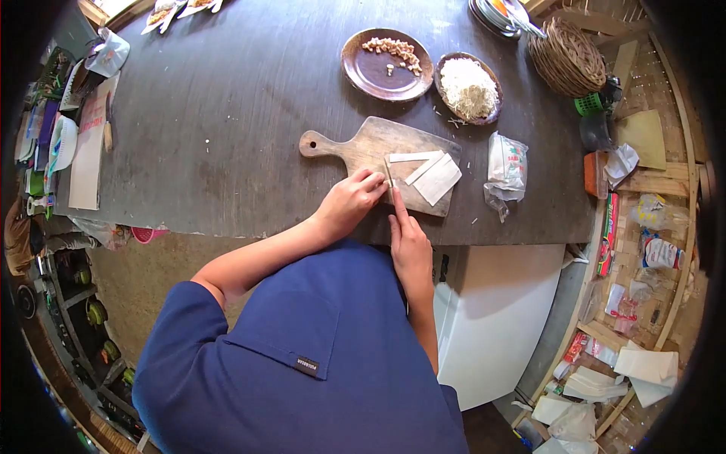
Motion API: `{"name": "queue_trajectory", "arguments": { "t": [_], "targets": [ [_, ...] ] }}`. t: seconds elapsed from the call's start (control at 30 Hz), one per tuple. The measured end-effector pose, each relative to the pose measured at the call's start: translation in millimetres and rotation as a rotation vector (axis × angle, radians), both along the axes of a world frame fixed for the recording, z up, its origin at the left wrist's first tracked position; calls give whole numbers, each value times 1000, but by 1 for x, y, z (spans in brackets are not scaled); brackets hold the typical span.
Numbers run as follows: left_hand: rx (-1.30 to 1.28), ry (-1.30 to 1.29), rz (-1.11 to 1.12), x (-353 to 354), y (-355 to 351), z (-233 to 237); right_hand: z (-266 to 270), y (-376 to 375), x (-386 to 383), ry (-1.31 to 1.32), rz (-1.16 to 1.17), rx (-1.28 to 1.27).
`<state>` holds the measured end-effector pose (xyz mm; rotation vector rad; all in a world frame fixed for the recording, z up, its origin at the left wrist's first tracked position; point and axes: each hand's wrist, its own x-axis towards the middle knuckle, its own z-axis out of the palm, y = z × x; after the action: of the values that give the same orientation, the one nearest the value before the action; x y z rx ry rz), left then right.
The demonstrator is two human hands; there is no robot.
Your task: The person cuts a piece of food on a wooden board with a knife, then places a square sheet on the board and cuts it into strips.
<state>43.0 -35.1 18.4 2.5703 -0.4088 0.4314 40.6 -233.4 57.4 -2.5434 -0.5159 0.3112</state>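
My right hand point(411, 246) is closed on a knife point(389, 174), index finger stretched along it, blade down on the wooden cutting board point(370, 140). Beside the blade, my left hand point(352, 200) rests on the board with curled fingers pressed together. What they pinch is mostly hidden; a small pale bit shows by the blade. Flat pale strips point(436, 180) lie to the right of the knife on the board. Beyond the board are a brown plate point(370, 79) with small tan diced pieces point(395, 52) and a bowl point(497, 112) heaped with white shreds point(469, 85).
A white plastic packet point(507, 163) lies right of the board. Stacked plates point(495, 17) and a wicker basket point(566, 57) stand at the back right. Along the table's left edge are a long pale board point(89, 155) and another knife point(108, 129). A white appliance point(495, 303) stands below the table.
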Motion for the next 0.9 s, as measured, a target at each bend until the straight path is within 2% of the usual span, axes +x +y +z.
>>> {"name": "queue_trajectory", "arguments": {
  "t": [0.07,0.13,0.33,0.6,0.67,0.9],
  "targets": [
    [-20,30,-26,-1,0,-1,11,2,-4,-4,6,16],
    [-37,16,-31,-2,0,1,26,0,-10,101,-34,-109],
    [-14,16,-10,-4,0,3,1,-2,-11,26,-16,-80],
    [-6,-11,-9,-3,2,-1,20,1,-7,12,-17,-19],
    [19,-26,-6,-2,1,-1,25,-5,-15,51,3,-139],
    [-50,-9,-2,-3,-1,0,2,5,-7,6,-32,-67]
  ]
}}
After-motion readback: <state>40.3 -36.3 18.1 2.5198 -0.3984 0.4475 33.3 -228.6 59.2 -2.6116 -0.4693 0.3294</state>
